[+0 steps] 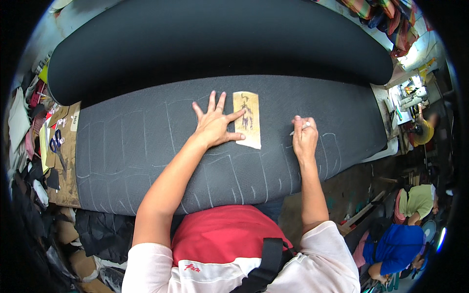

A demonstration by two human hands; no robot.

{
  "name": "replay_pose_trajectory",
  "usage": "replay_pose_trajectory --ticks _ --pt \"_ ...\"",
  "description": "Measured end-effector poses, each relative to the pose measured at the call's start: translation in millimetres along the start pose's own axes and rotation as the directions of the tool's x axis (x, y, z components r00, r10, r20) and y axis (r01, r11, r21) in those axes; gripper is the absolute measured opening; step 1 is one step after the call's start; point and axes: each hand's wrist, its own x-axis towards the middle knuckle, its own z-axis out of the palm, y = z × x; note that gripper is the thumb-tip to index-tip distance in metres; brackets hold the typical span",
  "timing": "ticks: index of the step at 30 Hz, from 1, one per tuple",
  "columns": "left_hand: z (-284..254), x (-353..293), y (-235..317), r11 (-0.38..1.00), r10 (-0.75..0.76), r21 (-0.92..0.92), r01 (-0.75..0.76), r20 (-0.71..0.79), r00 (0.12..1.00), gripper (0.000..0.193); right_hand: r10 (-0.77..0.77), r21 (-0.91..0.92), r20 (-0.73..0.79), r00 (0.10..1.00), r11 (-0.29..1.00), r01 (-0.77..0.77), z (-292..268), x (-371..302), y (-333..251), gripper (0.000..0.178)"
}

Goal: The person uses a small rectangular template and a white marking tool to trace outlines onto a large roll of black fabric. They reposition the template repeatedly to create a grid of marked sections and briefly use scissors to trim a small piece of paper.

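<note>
My left hand (pixel 213 126) lies spread on a dark grey sheet of material (pixel 195 151). Its thumb and a finger press on the left edge of a tan template (pixel 250 129), a narrow upright piece with dark writing on it. Right of the template, my right hand (pixel 305 136) pinches a thin white marking stick (pixel 302 127), whose tip points left just over the sheet. Pale outlines (pixel 234 173) run in rows across the near and left parts of the sheet. The template lies above the near row.
A large black roll (pixel 220 44) stretches along the far side. Blue-handled scissors (pixel 57 146) lie on the wooden table end (pixel 68 185) at left. White sewing machines (pixel 410 100) stand at far right. Several people, one in a blue shirt (pixel 398 249), are at lower right. Dark scraps (pixel 105 234) are heaped lower left.
</note>
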Motion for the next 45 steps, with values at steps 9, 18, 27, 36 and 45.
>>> replay_pose_trajectory --ticks 9,18,27,36,45 --pt "3 -15 4 0.983 -0.127 -0.140 0.118 -0.060 0.990 0.088 0.073 0.548 0.293 0.953 0.804 -0.230 64 36 -45 0.014" --pt "3 -13 -2 0.979 -0.076 -0.190 0.072 -0.013 0.997 0.090 -0.014 0.446 0.473 0.881 0.866 -0.226 135 57 -72 0.016" --pt "4 -12 -2 0.978 -0.076 -0.196 0.071 -0.021 0.997 0.087 0.194 0.237 0.342 0.919 0.929 -0.284 116 69 -60 0.013" --pt "4 -12 -1 0.982 -0.081 -0.169 0.079 -0.008 0.997 0.088 -0.041 0.215 0.383 0.923 0.975 -0.046 54 12 -64 0.014" --pt "-13 -1 6 0.988 -0.113 -0.097 0.117 0.052 0.992 0.092 0.012 0.435 0.636 0.772 0.820 -0.372 25 -52 -82 0.016"
